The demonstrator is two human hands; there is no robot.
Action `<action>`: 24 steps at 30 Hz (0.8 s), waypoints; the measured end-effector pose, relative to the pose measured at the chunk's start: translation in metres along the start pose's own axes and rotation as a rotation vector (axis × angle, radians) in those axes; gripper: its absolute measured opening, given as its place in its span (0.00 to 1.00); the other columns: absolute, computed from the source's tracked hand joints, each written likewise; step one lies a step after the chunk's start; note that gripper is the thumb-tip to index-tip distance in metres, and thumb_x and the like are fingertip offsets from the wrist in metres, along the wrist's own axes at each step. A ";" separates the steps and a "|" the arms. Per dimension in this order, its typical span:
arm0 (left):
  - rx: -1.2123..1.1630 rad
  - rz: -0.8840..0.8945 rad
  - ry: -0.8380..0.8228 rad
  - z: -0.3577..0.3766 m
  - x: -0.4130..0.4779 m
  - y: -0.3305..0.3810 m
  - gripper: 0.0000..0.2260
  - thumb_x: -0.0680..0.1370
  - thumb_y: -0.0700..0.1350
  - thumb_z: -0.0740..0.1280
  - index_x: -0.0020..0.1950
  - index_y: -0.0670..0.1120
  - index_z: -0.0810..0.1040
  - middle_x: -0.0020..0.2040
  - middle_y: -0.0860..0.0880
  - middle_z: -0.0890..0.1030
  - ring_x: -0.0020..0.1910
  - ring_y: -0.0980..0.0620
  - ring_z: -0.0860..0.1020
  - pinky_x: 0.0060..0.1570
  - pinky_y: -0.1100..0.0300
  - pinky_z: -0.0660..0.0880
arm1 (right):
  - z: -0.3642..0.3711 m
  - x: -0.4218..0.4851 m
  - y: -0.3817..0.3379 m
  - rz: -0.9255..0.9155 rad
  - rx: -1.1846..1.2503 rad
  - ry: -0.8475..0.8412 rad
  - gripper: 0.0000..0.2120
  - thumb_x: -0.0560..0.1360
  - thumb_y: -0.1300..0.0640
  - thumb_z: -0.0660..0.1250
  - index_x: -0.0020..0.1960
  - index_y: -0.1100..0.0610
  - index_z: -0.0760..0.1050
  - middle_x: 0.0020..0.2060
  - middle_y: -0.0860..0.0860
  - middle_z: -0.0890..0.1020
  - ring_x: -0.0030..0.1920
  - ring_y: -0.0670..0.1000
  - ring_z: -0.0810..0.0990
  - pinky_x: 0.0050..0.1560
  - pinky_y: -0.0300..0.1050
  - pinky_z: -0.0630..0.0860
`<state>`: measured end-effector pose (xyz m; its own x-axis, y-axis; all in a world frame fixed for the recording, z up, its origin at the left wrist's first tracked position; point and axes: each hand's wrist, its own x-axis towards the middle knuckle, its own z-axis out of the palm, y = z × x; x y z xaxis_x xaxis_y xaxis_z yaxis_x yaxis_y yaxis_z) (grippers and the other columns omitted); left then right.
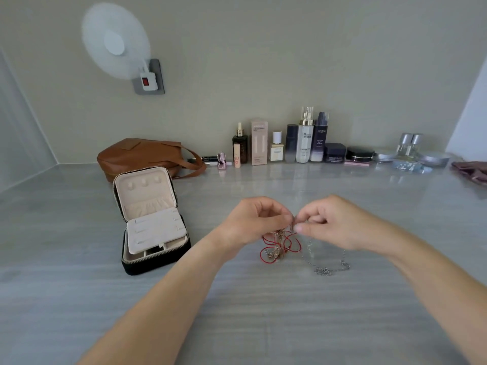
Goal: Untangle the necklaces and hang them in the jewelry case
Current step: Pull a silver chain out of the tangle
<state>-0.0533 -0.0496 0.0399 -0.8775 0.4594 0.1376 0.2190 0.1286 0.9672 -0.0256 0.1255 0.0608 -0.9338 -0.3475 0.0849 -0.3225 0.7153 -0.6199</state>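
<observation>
Standing open near necklaces (276, 252), jewelry case (158, 260); brown bag (142, 154) behind it.

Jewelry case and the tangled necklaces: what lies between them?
In the head view, only the left hand and its wrist stand between the jewelry case and the tangled necklaces; the table there is otherwise bare.

Left hand (253, 219) and right hand (334, 223) are covering the pinched part of the necklaces (278, 247), purple cloth (471, 171) is running off the right edge, fan (116, 40) is showing blurred.
</observation>
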 end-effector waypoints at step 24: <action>0.180 -0.070 -0.124 0.011 -0.002 -0.009 0.07 0.71 0.38 0.71 0.40 0.50 0.78 0.37 0.50 0.79 0.37 0.55 0.76 0.42 0.64 0.74 | 0.011 -0.012 0.012 0.032 0.314 0.171 0.05 0.74 0.57 0.67 0.40 0.56 0.79 0.22 0.46 0.71 0.23 0.44 0.62 0.23 0.29 0.59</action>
<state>-0.0494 -0.0422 0.0286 -0.8366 0.5468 0.0340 0.2419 0.3131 0.9184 -0.0163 0.1315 0.0433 -0.9638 -0.2019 0.1744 -0.2540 0.4938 -0.8317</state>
